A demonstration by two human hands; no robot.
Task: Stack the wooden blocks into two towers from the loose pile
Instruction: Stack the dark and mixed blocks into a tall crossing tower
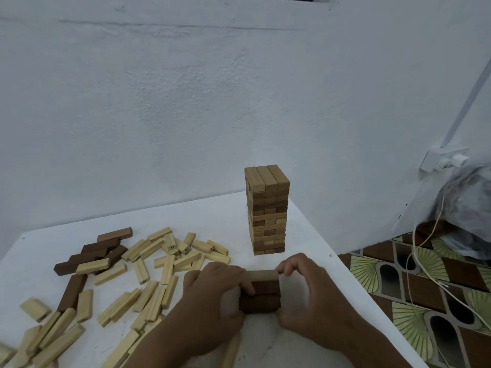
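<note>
Well to the left of the fingers, the loose pile (pixel 138 272) sprawls over the white worktop (pixel 47 251) — mostly pale blocks lying at all angles, with a handful of dark brown blocks (pixel 93 253) grouped at its far left edge. Nearer in, the left hand (pixel 212 301) has its fingers curled against the left end of a short new stack (pixel 261 293), the thumb lying across the stack's dark front face. A pale block (pixel 231 349) also sticks out from under that hand toward the camera, though whether the hand holds it or it merely lies beneath cannot be told. The new stack stands directly between the two sets of fingers: dark blocks low down, one pale block (pixel 261 274) laid across the top. On its right, the right hand (pixel 310 296) pinches the end of that pale block with its fingertips (pixel 285 270), while the rest of the hand cups the stack's right side. Just beyond the fingers, a little to the right, the finished tower (pixel 267 211) stands upright and square, many layers tall, apart from both hands. Judging by this, one tower looks done and the second is only a few layers up — most of the pile is still to be stacked.
</note>
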